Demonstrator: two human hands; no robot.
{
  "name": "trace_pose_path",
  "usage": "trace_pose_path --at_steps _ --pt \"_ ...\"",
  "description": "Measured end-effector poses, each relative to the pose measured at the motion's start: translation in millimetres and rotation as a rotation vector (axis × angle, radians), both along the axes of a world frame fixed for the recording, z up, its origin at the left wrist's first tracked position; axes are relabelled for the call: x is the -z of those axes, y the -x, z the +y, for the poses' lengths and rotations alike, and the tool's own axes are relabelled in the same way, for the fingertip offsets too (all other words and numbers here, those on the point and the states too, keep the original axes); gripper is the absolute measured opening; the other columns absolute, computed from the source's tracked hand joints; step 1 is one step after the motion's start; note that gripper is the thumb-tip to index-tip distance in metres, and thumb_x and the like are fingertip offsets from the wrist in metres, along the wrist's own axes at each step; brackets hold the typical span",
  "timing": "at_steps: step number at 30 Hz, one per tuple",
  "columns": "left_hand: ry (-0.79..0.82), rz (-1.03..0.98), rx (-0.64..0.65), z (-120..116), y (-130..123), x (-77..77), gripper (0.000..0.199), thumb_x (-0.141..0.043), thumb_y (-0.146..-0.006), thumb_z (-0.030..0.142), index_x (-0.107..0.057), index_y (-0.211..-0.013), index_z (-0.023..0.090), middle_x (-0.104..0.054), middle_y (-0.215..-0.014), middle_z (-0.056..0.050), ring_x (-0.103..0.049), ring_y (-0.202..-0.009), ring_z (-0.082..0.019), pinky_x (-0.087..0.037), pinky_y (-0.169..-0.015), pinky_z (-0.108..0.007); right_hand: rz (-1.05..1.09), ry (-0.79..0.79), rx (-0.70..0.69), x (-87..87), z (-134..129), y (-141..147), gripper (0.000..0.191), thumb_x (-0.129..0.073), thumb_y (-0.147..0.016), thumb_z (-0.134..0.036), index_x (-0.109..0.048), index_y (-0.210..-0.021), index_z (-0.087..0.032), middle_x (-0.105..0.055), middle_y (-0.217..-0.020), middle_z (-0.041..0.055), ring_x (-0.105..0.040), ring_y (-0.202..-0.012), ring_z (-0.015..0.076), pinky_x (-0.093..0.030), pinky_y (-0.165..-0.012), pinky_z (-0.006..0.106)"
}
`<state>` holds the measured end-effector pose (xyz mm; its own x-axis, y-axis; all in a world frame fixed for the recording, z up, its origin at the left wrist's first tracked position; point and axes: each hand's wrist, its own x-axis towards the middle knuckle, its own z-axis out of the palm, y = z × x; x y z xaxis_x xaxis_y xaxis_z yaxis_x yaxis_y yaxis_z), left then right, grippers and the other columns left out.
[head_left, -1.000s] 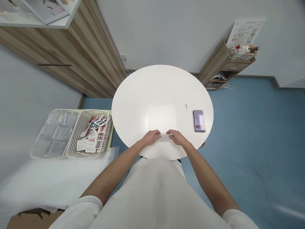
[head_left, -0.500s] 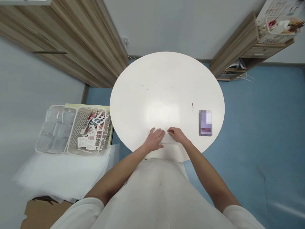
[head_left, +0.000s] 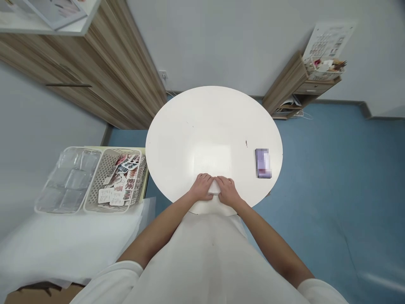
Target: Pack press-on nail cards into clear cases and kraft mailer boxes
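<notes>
At the near edge of the white oval table (head_left: 209, 114), a small white piece of what looks like folded paper (head_left: 214, 188) lies between my hands. Its visible part tapers to a point at the far side. My left hand (head_left: 201, 187) is closed on its left side, and my right hand (head_left: 228, 192) presses on its right side with bent fingers. The fingertips of both hands nearly meet at the top. Much of the paper is covered by my hands, and white on white makes its edges hard to see.
A blurred purple phone-shaped item (head_left: 263, 163) lies on the table's right side. To the left stand a perforated basket of printed cards (head_left: 91, 196) and a bin of clear plastic packs (head_left: 68, 179). A wooden cabinet (head_left: 126, 80) and a small shelf (head_left: 284, 86) stand behind.
My right hand has moved down and turned inward onto the paper, and my left hand has curled in beside it. The paper's tapered part now shows between them. The camera view has shifted.
</notes>
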<state>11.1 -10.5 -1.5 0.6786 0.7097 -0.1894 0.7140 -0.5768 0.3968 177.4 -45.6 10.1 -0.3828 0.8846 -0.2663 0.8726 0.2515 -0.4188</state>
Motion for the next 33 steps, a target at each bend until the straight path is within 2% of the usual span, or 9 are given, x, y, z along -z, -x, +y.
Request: trace_pose_path --at_steps 4,8,11,16,20,22,25,29,33 --pt "0.035 -0.037 0.025 -5.1 6.1 -3.9 0.047 -0.061 -0.058 0.04 -0.052 -0.098 0.018 -0.052 -0.093 -0.007 -0.043 -0.097 -0.025 -0.031 -0.088 -0.038 -0.013 0.072 -0.02 2.9 -25.3 10.7 0.075 -0.05 -0.065 -0.014 -0.02 -0.134 -0.015 -0.036 -0.133 0.0144 -0.029 -0.122 0.0254 -0.02 -0.097 0.04" --pt "0.088 -0.037 0.039 -15.5 12.9 -7.2 0.039 -0.059 -0.061 0.041 -0.057 -0.093 0.02 -0.053 -0.097 -0.007 -0.043 -0.101 -0.025 -0.032 -0.088 -0.038 0.008 0.06 0.061 7.8 -36.2 20.2 0.044 -0.039 -0.076 -0.011 -0.038 -0.12 -0.016 -0.053 -0.11 0.0112 -0.047 -0.101 0.0214 -0.033 -0.085 0.033" --pt "0.16 -0.024 0.035 -19.4 17.5 -10.1 0.032 -0.052 -0.069 0.043 -0.06 -0.093 0.022 -0.051 -0.111 -0.007 -0.04 -0.109 -0.025 -0.03 -0.09 -0.04 -0.001 0.112 0.06 5.1 -35.8 22.2 0.027 -0.035 -0.079 -0.012 -0.045 -0.104 -0.017 -0.058 -0.092 0.007 -0.051 -0.082 0.0189 -0.036 -0.071 0.029" --pt "0.23 -0.015 0.007 -14.2 22.2 -17.1 0.032 -0.043 -0.076 0.043 -0.06 -0.098 0.026 -0.047 -0.121 -0.005 -0.039 -0.114 -0.025 -0.03 -0.091 -0.042 0.034 0.232 0.088 -2.6 -19.9 17.1 0.021 -0.041 -0.079 -0.013 -0.046 -0.097 -0.02 -0.059 -0.088 0.0035 -0.052 -0.077 0.0163 -0.033 -0.063 0.025" --pt "0.269 -0.093 -0.073 -9.9 29.6 -17.6 0.038 -0.05 -0.071 0.043 -0.055 -0.103 0.023 -0.057 -0.105 -0.005 -0.053 -0.095 -0.022 -0.04 -0.079 -0.033 0.045 0.274 0.096 -2.7 0.0 13.5 0.02 -0.049 -0.076 -0.016 -0.05 -0.095 -0.019 -0.059 -0.088 0.0045 -0.054 -0.077 0.0167 -0.035 -0.062 0.024" --pt "0.304 -0.099 -0.131 -8.2 34.6 -14.9 0.03 -0.048 -0.073 0.038 -0.057 -0.097 0.022 -0.061 -0.095 -0.004 -0.057 -0.084 -0.02 -0.042 -0.07 -0.03 0.055 0.293 0.105 -1.6 10.0 12.6 0.019 -0.053 -0.074 -0.018 -0.052 -0.093 -0.019 -0.058 -0.092 0.0055 -0.054 -0.081 0.0172 -0.036 -0.064 0.025" --pt "0.356 -0.104 -0.228 -4.2 42.1 -9.4 0.022 -0.046 -0.074 0.034 -0.059 -0.087 0.021 -0.063 -0.091 -0.005 -0.057 -0.083 -0.021 -0.042 -0.069 -0.03 0.069 0.325 0.125 1.0 24.1 10.9 0.02 -0.058 -0.07 -0.021 -0.055 -0.09 -0.019 -0.057 -0.096 0.0063 -0.054 -0.085 0.0184 -0.039 -0.066 0.026" --pt "0.431 -0.101 -0.334 2.7 52.5 -1.6 0.024 -0.055 -0.067 0.034 -0.058 -0.086 0.02 -0.063 -0.091 -0.005 -0.058 -0.085 -0.022 -0.043 -0.069 -0.029 0.1 0.389 0.174 6.3 38.5 7.7 0.022 -0.062 -0.067 -0.023 -0.056 -0.088 -0.02 -0.059 -0.091 0.0038 -0.056 -0.079 0.0173 -0.041 -0.061 0.025" --pt "0.491 -0.062 -0.441 6.4 62.6 7.4 0.023 -0.052 -0.069 0.034 -0.058 -0.085 0.019 -0.063 -0.091 -0.005 -0.06 -0.081 -0.019 -0.044 -0.063 -0.026 0.148 0.424 0.245 12.4 44.7 6.7 0.025 -0.065 -0.064 -0.026 -0.055 -0.087 -0.021 -0.06 -0.091 0.0026 -0.057 -0.079 0.0166 -0.042 -0.059 0.024"
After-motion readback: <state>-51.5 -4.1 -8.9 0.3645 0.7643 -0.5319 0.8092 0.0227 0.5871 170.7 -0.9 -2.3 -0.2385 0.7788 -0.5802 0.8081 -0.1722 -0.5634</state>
